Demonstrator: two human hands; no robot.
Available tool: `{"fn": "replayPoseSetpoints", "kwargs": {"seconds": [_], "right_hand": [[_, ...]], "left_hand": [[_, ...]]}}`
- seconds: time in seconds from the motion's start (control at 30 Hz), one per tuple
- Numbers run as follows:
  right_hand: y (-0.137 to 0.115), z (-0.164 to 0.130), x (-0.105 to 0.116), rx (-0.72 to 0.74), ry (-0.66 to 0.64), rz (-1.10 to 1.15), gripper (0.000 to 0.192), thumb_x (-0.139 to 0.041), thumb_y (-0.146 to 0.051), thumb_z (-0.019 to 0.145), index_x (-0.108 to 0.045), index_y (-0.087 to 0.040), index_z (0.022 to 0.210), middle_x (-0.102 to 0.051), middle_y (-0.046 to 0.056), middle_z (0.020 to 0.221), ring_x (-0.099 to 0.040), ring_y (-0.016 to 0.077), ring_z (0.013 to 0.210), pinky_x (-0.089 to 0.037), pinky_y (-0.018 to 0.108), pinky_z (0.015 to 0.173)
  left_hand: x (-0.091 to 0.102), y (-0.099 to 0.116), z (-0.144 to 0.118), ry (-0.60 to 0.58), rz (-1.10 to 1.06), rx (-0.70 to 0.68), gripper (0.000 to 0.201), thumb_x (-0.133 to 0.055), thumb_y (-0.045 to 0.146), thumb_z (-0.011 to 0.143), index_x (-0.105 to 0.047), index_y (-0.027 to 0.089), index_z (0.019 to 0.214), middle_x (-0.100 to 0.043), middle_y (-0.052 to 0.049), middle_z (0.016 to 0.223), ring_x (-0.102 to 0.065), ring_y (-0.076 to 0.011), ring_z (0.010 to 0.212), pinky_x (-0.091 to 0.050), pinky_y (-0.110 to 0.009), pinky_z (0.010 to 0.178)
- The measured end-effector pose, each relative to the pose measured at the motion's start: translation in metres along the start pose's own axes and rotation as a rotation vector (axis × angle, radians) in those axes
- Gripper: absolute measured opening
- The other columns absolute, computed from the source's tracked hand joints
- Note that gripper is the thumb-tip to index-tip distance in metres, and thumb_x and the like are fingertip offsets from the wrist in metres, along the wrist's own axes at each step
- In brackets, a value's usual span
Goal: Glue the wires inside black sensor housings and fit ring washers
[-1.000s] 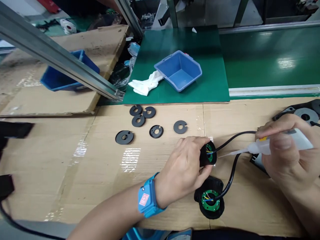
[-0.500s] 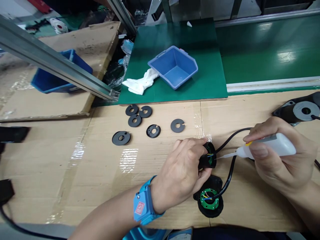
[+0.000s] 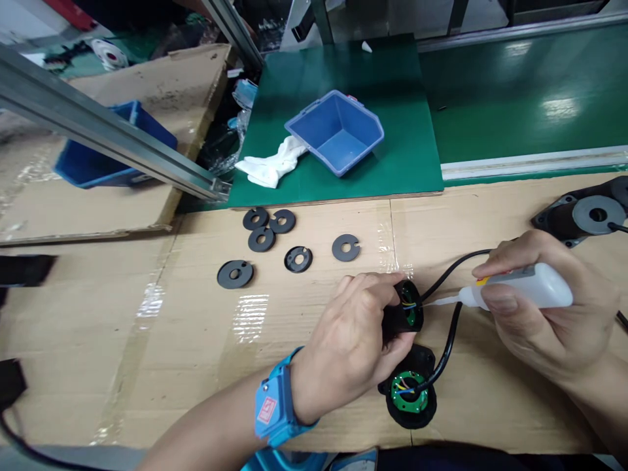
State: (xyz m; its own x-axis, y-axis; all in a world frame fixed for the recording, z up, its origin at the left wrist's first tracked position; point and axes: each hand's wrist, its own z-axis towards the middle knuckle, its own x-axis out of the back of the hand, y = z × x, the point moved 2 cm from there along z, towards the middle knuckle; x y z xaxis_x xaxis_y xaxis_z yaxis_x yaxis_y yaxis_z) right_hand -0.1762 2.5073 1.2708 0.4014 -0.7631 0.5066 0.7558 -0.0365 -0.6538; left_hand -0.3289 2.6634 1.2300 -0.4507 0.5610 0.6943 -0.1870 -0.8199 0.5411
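My left hand point(image 3: 350, 343) clamps the black housing point(image 3: 406, 313) tilted above the counter point(image 3: 196, 366); my right hand point(image 3: 544, 314) grips the glue bottle point(image 3: 520, 291), nozzle at the wires. I judge a light squeeze and steady tilt best.

Nothing here can be read as words or numbers. The one label in sight is the small red and white tag on the blue wrist strap point(image 3: 273, 410) on my left arm, near the bottom of the scene; it carries a printed mark, but it is too small and blurred for me to make out any letter. The white squeeze bottle point(image 3: 527, 291) on the right has a plain body with no lettering showing. The blue bin point(image 3: 338, 131) on the far green mat point(image 3: 407, 163) bears no print that I can tell.
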Motion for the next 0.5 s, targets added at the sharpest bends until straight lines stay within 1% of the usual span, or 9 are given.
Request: {"fn": "replayPoseSetpoints", "kwargs": {"seconds": [0.1,0.17,0.23,0.4,0.5], "right_hand": [[-0.0003,-0.0022,0.0002,0.026,0.013,-0.031,0.029,-0.066,-0.051,0.099,-0.061,-0.023,0.09,-0.062,-0.006,0.072,-0.059,0.0047,0.056,-0.043,0.023,0.049],[-0.001,-0.0031,0.0005,0.038,0.017,-0.055,0.027,-0.064,-0.048,0.101,-0.061,-0.023,0.091,-0.062,-0.006,0.072,-0.06,0.0043,0.056,-0.043,0.023,0.049],[-0.0021,-0.0027,0.0005,0.048,0.017,-0.077,0.026,-0.063,-0.046,0.102,-0.06,-0.022,0.092,-0.063,-0.005,0.072,-0.059,0.0038,0.056,-0.044,0.022,0.049],[-0.005,0.0003,0.0003,0.129,0.021,-0.119,0.032,-0.063,-0.052,0.101,-0.057,-0.022,0.091,-0.062,-0.005,0.07,-0.061,0.0046,0.056,-0.048,0.02,0.049],[-0.0036,-0.0021,0.0024,0.131,0.008,-0.078,0.028,-0.063,-0.048,0.101,-0.059,-0.022,0.091,-0.062,-0.004,0.069,-0.062,0.0069,0.056,-0.048,0.023,0.047]], "left_hand": [[-0.0002,-0.0005,-0.0019,-0.014,-0.037,0.035,0.045,-0.075,0.021,0.086,-0.042,0.019,0.117,-0.071,-0.017,0.117,-0.072,-0.0283,0.11,-0.063,-0.043,0.087],[-0.0005,-0.001,-0.0022,-0.034,-0.065,0.073,0.048,-0.076,0.023,0.085,-0.04,0.02,0.117,-0.07,-0.017,0.118,-0.073,-0.0279,0.11,-0.063,-0.042,0.088],[-0.0003,-0.0014,-0.0015,-0.045,-0.092,0.13,0.051,-0.077,0.024,0.084,-0.039,0.022,0.117,-0.07,-0.014,0.118,-0.073,-0.0265,0.108,-0.063,-0.04,0.088],[0.0004,-0.0027,0.0021,-0.109,-0.214,0.275,0.055,-0.08,0.028,0.082,-0.037,0.025,0.116,-0.069,-0.007,0.115,-0.075,-0.0222,0.101,-0.062,-0.034,0.08],[0.0018,-0.0042,0.0046,-0.14,-0.27,0.335,0.055,-0.081,0.03,0.082,-0.037,0.026,0.114,-0.066,-0.004,0.11,-0.072,-0.0206,0.096,-0.06,-0.034,0.077]]}}
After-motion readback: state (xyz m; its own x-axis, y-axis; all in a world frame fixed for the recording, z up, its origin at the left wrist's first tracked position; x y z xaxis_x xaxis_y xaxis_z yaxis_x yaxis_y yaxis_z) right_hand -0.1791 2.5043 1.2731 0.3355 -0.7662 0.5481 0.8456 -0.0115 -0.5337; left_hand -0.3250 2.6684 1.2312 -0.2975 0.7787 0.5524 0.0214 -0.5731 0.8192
